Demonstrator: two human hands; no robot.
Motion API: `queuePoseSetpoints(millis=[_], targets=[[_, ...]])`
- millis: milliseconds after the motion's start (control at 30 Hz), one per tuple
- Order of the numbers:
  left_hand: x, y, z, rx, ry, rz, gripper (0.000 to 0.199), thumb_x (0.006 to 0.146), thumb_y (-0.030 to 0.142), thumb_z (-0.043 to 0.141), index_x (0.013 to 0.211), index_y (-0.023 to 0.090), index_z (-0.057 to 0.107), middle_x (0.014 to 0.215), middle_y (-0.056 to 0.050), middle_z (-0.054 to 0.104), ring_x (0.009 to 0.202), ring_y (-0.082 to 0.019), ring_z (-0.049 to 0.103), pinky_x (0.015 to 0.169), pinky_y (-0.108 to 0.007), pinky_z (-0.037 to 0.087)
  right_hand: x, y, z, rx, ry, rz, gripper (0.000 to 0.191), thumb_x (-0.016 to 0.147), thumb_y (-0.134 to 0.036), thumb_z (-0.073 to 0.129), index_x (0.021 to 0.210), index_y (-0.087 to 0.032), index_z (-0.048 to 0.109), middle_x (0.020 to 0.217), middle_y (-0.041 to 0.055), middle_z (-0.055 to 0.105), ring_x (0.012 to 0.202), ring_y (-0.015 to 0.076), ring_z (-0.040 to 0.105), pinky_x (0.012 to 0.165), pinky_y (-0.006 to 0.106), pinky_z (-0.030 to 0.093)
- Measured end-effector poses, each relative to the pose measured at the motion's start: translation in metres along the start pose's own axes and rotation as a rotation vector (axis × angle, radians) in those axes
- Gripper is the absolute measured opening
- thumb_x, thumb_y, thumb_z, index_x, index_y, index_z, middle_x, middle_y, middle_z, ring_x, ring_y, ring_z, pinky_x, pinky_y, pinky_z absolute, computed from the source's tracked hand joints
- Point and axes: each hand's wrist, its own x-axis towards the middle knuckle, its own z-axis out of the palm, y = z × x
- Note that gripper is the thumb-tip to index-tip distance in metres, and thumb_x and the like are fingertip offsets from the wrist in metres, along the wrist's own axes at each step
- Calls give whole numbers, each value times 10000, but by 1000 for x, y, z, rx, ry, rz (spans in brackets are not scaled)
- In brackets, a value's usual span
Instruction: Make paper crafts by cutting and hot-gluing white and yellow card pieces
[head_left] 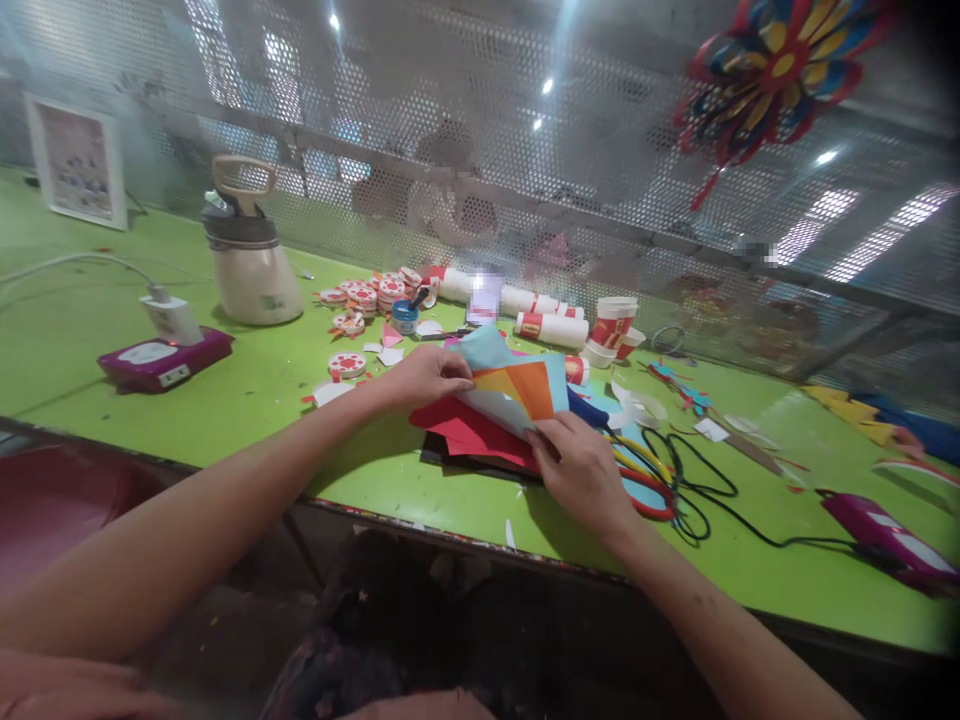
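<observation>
Green table [270, 385], both hands [437, 378] pinching colored sheets [532, 388], stack beneath [487, 440] partly hidden.

Green tabletop [262, 385], cluttered. Far left, a picture frame [79, 160] is standing; a pump sprayer [255, 270] is standing to its right. Nearer the front edge, a purple power strip [165, 362] is lying flat; another purple power strip [885, 535] is lying at far right. Toward the back, red-and-white discs [364, 296] are clustering near a small blue jar [405, 318]. A sleeve of cups [551, 330] is lying beside upright paper cups [611, 325]. Mid-front, a black sheet [433, 450] is resting under red sheets [480, 435]. A black cable [795, 542] is trailing rightward. White paper scraps [390, 355] are lying scattered.
</observation>
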Motion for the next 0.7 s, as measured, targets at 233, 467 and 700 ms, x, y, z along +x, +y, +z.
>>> queuePoseSetpoints(millis=[233, 467, 700], targets=[[-5, 3, 0, -35, -18, -10, 208, 785, 290, 546, 726, 137, 675, 659, -26, 677, 600, -130, 569, 546, -220, 409, -12, -11, 0, 177, 15, 39, 179, 897, -300, 499, 918, -161, 611, 785, 68, 584, 725, 200, 543, 666, 311, 420], [-8, 2, -2, -66, -41, 2, 236, 808, 290, 514, 742, 136, 680, 662, -27, 667, 609, -136, 566, 577, -234, 424, -3, -8, 9, 161, 139, 153, 98, 867, -203, 505, 927, -164, 572, 759, 49, 555, 699, 200, 523, 643, 306, 411], [-11, -5, 2, -113, -46, -31, 250, 805, 297, 511, 757, 135, 697, 718, -50, 685, 671, -168, 591, 622, -262, 439, -1, -14, 19, 82, 190, 133, 61, 868, -182, 508, 865, -152, 561, 788, 61, 519, 740, 208, 503, 669, 318, 410]])
